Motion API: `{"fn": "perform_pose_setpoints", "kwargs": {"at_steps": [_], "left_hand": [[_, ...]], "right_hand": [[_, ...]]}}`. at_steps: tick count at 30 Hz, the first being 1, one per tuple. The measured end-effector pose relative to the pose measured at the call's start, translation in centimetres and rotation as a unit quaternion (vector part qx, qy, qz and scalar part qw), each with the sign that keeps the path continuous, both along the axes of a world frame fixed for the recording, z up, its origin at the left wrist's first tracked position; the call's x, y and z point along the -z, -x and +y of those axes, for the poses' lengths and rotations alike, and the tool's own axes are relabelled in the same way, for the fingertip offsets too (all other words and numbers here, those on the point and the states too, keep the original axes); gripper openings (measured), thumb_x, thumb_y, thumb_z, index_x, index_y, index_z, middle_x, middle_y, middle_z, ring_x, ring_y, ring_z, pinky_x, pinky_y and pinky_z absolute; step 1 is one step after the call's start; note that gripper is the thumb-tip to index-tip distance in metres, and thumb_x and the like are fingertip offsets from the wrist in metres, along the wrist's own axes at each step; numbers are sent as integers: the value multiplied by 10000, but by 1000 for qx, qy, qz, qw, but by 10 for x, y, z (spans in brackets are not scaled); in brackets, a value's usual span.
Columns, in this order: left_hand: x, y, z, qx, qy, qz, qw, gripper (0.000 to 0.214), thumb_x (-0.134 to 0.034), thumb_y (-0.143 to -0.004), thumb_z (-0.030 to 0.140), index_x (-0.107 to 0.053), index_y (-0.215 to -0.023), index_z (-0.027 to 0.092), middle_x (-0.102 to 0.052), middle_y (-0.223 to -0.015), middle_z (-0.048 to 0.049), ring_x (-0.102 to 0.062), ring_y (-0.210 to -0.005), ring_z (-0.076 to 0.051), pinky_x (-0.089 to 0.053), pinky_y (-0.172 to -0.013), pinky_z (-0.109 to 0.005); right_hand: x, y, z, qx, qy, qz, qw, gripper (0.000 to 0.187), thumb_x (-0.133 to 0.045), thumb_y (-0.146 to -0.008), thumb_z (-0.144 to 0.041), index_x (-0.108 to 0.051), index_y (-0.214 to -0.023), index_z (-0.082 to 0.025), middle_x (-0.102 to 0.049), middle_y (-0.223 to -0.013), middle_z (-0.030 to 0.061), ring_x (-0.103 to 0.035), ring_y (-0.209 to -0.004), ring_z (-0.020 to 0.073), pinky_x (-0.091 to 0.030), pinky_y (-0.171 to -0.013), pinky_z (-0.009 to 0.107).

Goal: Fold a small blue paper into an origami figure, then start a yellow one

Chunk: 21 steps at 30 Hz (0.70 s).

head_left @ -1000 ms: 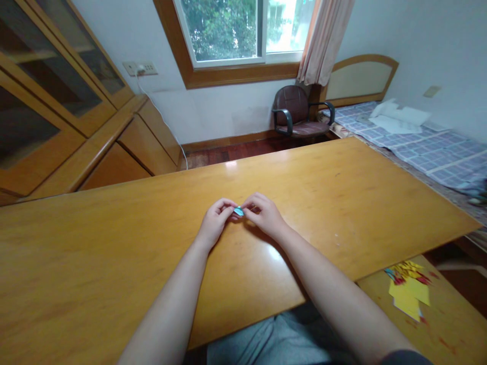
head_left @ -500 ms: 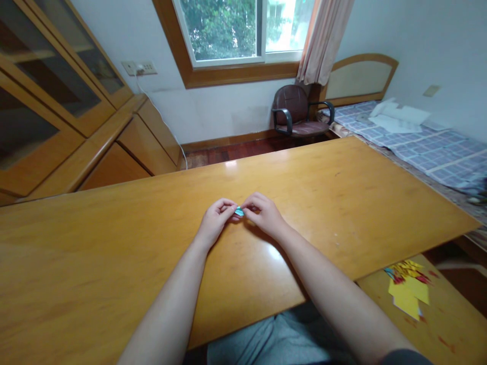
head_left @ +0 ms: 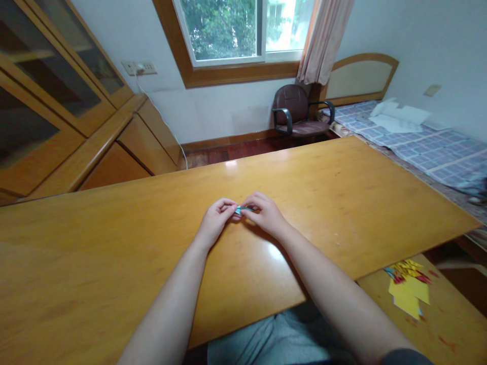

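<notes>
A small piece of folded blue paper (head_left: 238, 210) is pinched between my two hands above the middle of the wooden table (head_left: 133, 243). My left hand (head_left: 216, 218) grips its left end between thumb and fingers. From the other side, my right hand (head_left: 262, 213) has its thumb and fingertips closed on the right end, where a thin dark-blue strip shows between the fingers. The fingers cover much of the paper, so its full shape is hidden.
To the lower right, a lower wooden surface (head_left: 456, 314) bears yellow paper sheets (head_left: 409, 294) and several small yellow, red and blue folded pieces (head_left: 407, 268). Beyond the table stand a brown armchair (head_left: 292, 111), a bed (head_left: 437, 147) and a glass-door cabinet (head_left: 95, 126).
My right fingertips have shifted slightly on the folded paper; less of its light-blue face shows, and a thin dark-blue part now appears between those fingers. My left hand stays in place.
</notes>
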<state>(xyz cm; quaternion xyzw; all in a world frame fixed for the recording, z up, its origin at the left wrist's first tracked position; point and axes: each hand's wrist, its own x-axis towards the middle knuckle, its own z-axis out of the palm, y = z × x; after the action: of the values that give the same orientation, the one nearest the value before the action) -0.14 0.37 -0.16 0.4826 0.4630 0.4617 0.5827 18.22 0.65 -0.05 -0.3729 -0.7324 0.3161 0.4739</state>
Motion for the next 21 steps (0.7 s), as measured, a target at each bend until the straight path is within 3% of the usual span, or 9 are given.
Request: {"fn": "perform_pose_setpoints", "kwargs": {"at_steps": [8, 21], "left_hand": [[-1, -1, -1, 6, 5, -14, 1000, 345, -795, -698, 386, -619, -875, 147, -711, -737, -25, -676, -653, -148, -543, -693, -265], [-2, -5, -3, -4, -28, 8, 1000, 390, -788, -703, 444, -627, -900, 148, -717, -780, -40, -681, -691, -164, -553, -734, -298]], "right_hand": [[0, 0, 1, 7, 10, 9, 1000, 42, -676, -826, -164, -699, -803, -191, -611, -819, 13, -589, -779, 142, -464, -704, 258], [9, 4, 6, 11, 168, 90, 982, 159, -697, -789, -326, -669, -817, -172, -660, -760, 9, -581, -689, 138, -449, -631, 246]]}}
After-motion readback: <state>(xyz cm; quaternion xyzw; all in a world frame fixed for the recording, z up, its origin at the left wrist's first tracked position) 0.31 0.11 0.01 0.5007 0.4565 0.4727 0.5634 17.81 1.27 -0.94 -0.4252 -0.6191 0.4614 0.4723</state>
